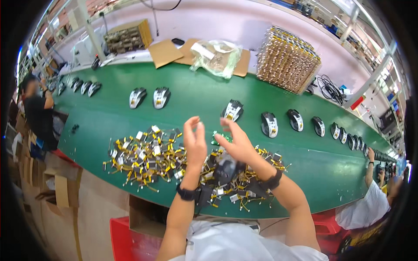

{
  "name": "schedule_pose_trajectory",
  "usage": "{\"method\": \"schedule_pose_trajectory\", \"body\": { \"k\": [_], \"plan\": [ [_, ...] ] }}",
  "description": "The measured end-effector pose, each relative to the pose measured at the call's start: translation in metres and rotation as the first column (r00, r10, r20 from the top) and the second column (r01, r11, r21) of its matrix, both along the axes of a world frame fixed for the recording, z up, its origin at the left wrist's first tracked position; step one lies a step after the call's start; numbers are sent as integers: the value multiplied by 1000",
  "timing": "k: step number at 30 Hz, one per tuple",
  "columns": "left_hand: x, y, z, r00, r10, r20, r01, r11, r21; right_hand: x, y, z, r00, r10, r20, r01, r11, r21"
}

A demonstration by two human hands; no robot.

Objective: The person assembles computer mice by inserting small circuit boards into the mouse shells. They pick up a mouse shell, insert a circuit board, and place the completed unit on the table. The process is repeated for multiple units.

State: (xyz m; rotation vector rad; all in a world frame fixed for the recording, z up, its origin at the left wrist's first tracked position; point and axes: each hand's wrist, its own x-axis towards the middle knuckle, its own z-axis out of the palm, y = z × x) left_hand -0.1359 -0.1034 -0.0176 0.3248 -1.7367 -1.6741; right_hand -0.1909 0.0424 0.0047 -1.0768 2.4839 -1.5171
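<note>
My left hand (195,143) is raised over the heap of small battery packs (143,158), its fingers pointing away from me with nothing visible in them. Opposite it, my right hand (238,143) has thumb and fingers apart and looks bare of any object. Its fingertips are nearest to a black-and-white computer mouse (233,109) on the green bench. By the right thumb lies a small green circuit board (214,138), partly covered by the hand. Between my forearms is a blurred dark mouse-shaped part (226,170) above the batteries, which have yellow tape and white plugs.
Mice stand in a row along the green bench (191,93), including a pair (161,98) at left and one (269,125) at right. Behind are a tall stack of trays (287,61), cardboard, and a plastic bag (217,56). People work at far left and right.
</note>
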Motion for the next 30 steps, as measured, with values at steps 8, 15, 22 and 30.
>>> {"method": "schedule_pose_trajectory", "body": {
  "k": [8, 15, 22, 30],
  "plan": [
    [29, 19, 29, 980, 108, -166, -157, 933, -323, 70, 79, 35, 710, 656, -256, -424, 688, 589],
    [33, 24, 22, 976, -70, -208, 16, 968, -251, 62, 67, 61, 642, 497, -584, -77, 800, 596],
    [59, 72, -4, 761, -601, -243, 640, 757, 131, 71, 67, 86, 991, 99, -95, -108, 990, -92],
    [101, 79, 4, 738, -584, -339, 674, 667, 317, 85, 83, 86, 642, 346, -685, -175, 935, 308]
  ]
}}
